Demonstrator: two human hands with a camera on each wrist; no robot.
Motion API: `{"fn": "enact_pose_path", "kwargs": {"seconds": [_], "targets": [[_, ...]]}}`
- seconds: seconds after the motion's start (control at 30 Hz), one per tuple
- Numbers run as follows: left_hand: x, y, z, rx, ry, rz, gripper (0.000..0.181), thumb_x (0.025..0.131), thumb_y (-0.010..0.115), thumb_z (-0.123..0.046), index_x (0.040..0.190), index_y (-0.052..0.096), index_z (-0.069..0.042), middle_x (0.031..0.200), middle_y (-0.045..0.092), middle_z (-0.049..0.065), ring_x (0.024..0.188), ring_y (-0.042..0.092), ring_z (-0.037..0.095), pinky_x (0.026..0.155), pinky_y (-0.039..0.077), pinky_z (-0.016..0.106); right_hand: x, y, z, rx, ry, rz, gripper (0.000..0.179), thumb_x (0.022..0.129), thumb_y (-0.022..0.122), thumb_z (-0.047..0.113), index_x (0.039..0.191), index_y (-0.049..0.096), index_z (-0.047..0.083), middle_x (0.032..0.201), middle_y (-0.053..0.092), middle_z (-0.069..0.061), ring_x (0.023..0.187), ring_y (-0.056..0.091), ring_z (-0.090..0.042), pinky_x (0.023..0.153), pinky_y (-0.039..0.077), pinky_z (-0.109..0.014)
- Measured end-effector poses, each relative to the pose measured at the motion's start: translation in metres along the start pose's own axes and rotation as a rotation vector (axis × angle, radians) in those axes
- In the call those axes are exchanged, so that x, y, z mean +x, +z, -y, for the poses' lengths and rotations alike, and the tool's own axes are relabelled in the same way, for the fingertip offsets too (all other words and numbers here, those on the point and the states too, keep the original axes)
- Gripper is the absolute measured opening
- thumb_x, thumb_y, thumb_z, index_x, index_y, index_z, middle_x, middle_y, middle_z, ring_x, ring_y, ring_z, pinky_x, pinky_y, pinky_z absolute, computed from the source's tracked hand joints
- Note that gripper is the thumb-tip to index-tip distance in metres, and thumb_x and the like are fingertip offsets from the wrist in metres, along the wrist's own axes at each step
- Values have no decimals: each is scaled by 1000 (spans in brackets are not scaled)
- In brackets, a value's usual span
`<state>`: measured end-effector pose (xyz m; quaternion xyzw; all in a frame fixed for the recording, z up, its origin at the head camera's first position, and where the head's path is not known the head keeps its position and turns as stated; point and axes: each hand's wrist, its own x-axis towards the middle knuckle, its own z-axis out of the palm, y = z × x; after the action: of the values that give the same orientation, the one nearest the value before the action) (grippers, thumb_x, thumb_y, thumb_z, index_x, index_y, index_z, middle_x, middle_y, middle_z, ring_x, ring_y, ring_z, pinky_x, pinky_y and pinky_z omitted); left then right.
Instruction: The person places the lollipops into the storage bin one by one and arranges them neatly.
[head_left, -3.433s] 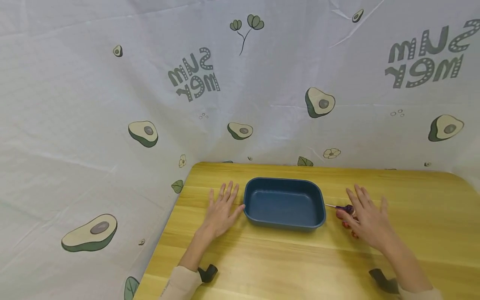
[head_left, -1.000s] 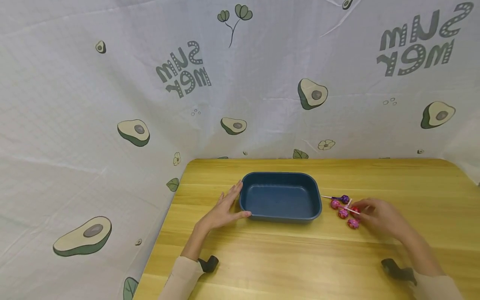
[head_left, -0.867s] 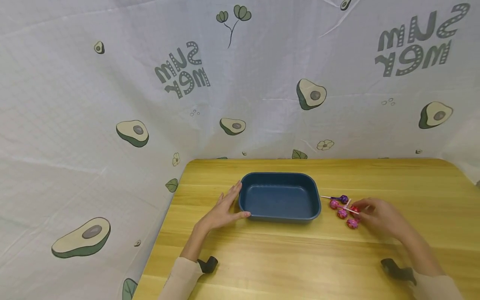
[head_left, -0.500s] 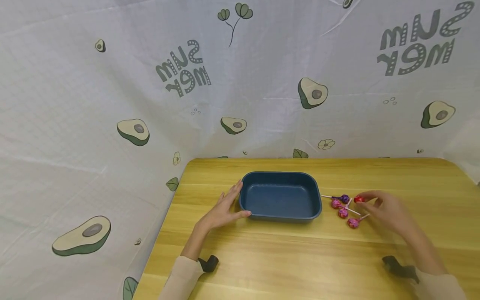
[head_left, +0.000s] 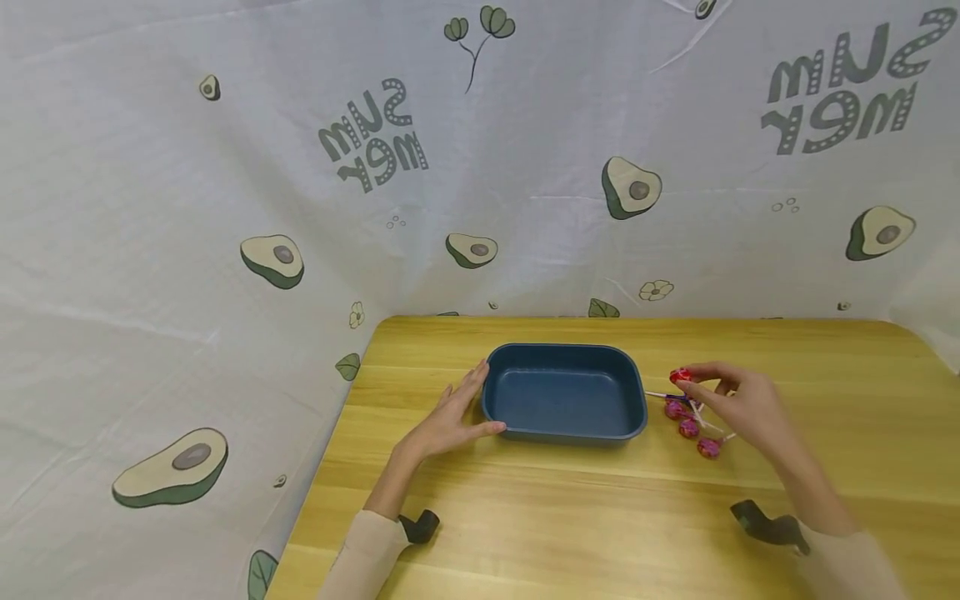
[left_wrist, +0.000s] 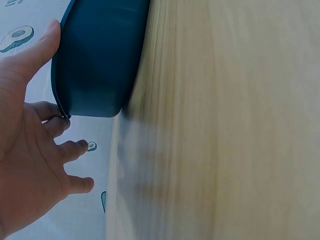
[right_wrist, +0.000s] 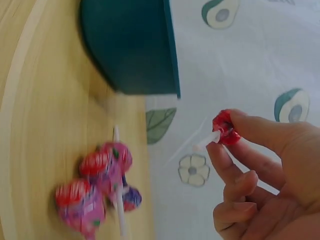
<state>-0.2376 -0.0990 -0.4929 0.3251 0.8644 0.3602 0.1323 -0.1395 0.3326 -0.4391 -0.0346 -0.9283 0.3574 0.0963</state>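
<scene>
My left hand (head_left: pixel 442 427) rests at the left end of a dark blue rectangular bin (head_left: pixel 564 438), thumb and fingers spread against its rim. In the left wrist view, the thumb and index finger touch the bin (left_wrist: pixel 100 65) while the other fingers stand apart from it. My right hand (head_left: pixel 750 410) pinches a red-wrapped lollipop (head_left: pixel 680 376) by its candy head, raised above the table just right of the bin. Its white stick shows in the right wrist view. Below lie several lollipops, including a pink one (head_left: pixel 708 448); a purple-wrapped one (right_wrist: pixel 132 198) is partly covered.
Both hands work over a yellow wooden table (head_left: pixel 540 517). Behind and to the left hangs a white cloth (head_left: pixel 337 275) printed with avocados. A dark device is strapped at each wrist. The bin's inside is bare.
My right hand reached down to the lollipops, took the red one and lifted it up and left toward the bin. The left hand came against the bin's left end and has stayed there.
</scene>
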Motion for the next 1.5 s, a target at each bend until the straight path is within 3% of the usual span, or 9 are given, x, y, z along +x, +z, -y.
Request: {"fn": "enact_pose_path", "kwargs": {"seconds": [0.2,0.37,0.57,0.73,0.97,1.2,1.5], "targets": [[0,0,2,-9,1,1,106,95,66,-59,168,-2,-23,177,0,3,164,3,31,127,-3,68,10,20,19,111,8,22,43,98,73,39,121,74,4,74,64,-2,56,45,-11,42,32,-30],[0,0,3,-19,0,3,107,94,65,-62,168,-2,-25,177,-1,1,164,2,31,127,-2,68,22,40,38,179,60,70,45,96,73,43,123,73,7,68,62,3,46,42,-12,40,34,-29],[1,0,1,-26,-2,6,107,94,65,-63,168,-3,-25,177,-2,-2,164,1,30,128,-3,67,36,72,65,93,24,38,35,95,77,32,114,77,2,105,78,-18,78,56,-17,59,42,-25],[3,-1,-1,-20,4,4,107,95,65,-63,168,-2,-23,177,0,2,164,2,31,127,-3,68,46,98,90,73,17,60,29,94,78,26,107,79,0,105,79,-20,93,71,-34,67,52,-30],[1,-1,-2,-10,-31,1,107,94,66,-63,168,-1,-25,177,0,-6,164,4,25,128,-3,66,54,133,117,70,39,116,23,90,81,22,97,81,1,92,80,-17,81,74,-29,62,55,-30],[1,1,-2,-8,-20,2,107,93,64,-66,168,-1,-25,177,-1,-5,164,3,26,128,-3,65,57,153,135,-22,89,175,23,87,85,26,92,82,4,91,79,-13,75,70,-24,56,50,-30],[1,1,-1,-1,-14,-2,106,94,64,-65,168,1,-23,177,-1,-7,164,3,30,128,-1,67,60,173,150,-106,138,244,19,86,85,26,89,83,7,100,79,-12,85,71,-28,71,56,-45]]}}
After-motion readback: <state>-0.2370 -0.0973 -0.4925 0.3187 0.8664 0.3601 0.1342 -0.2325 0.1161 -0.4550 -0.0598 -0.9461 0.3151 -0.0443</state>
